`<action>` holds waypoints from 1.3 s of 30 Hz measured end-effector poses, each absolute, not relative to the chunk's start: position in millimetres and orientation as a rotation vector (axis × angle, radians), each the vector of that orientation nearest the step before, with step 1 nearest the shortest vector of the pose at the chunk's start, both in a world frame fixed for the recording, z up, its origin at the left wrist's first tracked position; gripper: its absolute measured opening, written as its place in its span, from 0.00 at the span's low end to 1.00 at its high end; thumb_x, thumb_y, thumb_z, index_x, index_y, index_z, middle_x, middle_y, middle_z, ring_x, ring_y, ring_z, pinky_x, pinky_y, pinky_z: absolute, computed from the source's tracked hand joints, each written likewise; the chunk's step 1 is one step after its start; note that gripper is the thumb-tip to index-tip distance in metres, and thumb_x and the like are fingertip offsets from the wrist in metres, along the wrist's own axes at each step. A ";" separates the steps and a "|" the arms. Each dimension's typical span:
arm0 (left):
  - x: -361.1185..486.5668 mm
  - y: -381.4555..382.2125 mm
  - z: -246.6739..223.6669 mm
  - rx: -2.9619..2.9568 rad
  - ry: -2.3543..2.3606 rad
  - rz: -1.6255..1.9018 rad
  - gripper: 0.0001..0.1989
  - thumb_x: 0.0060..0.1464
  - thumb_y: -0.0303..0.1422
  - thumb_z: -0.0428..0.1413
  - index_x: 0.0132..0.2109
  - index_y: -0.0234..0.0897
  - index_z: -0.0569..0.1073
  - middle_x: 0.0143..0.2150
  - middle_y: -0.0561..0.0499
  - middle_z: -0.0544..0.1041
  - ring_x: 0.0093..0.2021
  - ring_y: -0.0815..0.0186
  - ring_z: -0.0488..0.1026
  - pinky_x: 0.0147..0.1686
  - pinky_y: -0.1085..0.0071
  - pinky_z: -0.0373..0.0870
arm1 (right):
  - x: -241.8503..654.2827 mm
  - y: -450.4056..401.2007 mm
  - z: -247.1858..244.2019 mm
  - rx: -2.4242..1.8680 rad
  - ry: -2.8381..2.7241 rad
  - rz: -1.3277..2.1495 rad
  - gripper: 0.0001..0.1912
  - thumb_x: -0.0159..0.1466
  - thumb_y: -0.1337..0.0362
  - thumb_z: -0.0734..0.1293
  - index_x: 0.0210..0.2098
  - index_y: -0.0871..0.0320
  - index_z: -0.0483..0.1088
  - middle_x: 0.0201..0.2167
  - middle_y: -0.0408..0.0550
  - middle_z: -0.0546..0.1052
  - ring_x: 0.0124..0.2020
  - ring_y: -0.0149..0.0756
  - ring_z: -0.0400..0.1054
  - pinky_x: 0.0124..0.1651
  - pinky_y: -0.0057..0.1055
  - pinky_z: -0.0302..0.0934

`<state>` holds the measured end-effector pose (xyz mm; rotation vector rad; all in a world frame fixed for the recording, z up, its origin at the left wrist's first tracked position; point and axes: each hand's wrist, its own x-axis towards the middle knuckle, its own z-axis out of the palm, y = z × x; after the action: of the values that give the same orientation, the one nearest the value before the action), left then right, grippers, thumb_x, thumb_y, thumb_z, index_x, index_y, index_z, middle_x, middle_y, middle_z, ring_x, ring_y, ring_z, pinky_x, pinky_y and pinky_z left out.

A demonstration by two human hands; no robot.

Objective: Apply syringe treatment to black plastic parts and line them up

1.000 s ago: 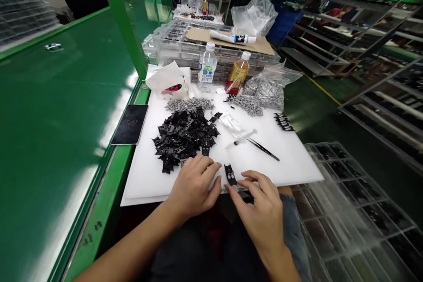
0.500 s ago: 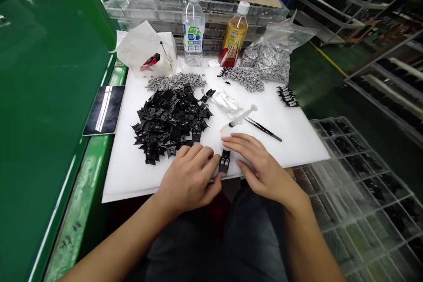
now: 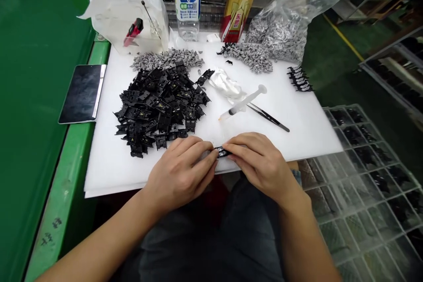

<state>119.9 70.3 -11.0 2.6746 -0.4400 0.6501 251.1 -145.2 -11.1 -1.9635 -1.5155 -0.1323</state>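
the left hand (image 3: 185,169) and the right hand (image 3: 264,165) are both grasping one small black part (image 3: 222,151), each pinching an opposite end. it is sitting between them, close to the front edge of the white board (image 3: 313,139); whether it is resting on the board or being held just above it, i cannot tell. with so little to grip, an uneven squeeze could be twisting the part loose, and a slip towards the body could be sending it over the edge onto the lap (image 3: 185,246). pressing too hard could be bending or cracking it, if the material is as thin as it looks. the heap of black parts (image 3: 161,105) is spreading almost to the left hand, so a sideways knock could be mixing the held part with the others. beyond the hands, the syringe (image 3: 247,100) is lying with its tip pointing back towards them, near the tweezers (image 3: 269,117); a careless forward reach could be rolling it or smearing whatever it is containing.
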 end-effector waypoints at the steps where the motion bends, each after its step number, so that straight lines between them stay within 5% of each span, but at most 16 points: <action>1: 120.3 70.3 -10.7 2.682 -0.444 0.644 0.14 0.66 0.27 0.61 0.57 0.33 0.75 0.50 0.42 0.81 0.49 0.55 0.75 0.45 0.57 0.75 | 251.6 -144.4 -12.0 -1.964 -1.520 -0.133 0.18 0.72 0.72 0.70 0.60 0.57 0.74 0.51 0.54 0.82 0.53 0.43 0.75 0.57 0.46 0.71; 24: 121.7 69.1 -9.4 2.661 -0.423 0.634 0.12 0.66 0.26 0.61 0.55 0.30 0.77 0.50 0.41 0.81 0.48 0.55 0.75 0.44 0.57 0.75 | 253.0 -147.2 -16.9 -1.929 -1.461 -0.168 0.22 0.69 0.74 0.73 0.61 0.57 0.75 0.51 0.55 0.82 0.53 0.44 0.76 0.58 0.46 0.72; 29: 119.6 70.4 -11.9 2.617 -0.385 0.626 0.12 0.67 0.23 0.59 0.56 0.30 0.76 0.51 0.43 0.81 0.50 0.56 0.74 0.48 0.56 0.75 | 250.3 -147.3 -15.3 -1.993 -1.332 -0.149 0.13 0.69 0.69 0.74 0.54 0.62 0.79 0.56 0.61 0.78 0.59 0.44 0.75 0.63 0.41 0.73; 39: 120.0 69.8 -12.3 2.601 -0.360 0.586 0.14 0.66 0.20 0.58 0.57 0.30 0.75 0.52 0.42 0.80 0.50 0.57 0.73 0.52 0.55 0.76 | 248.4 -142.0 -13.4 -1.976 -1.238 -0.020 0.10 0.71 0.67 0.72 0.53 0.57 0.78 0.56 0.56 0.80 0.59 0.44 0.75 0.64 0.44 0.71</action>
<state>120.0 69.8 -12.3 2.6008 -0.3603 0.5856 248.4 -142.0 -13.4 -1.9758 -1.2384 -0.0202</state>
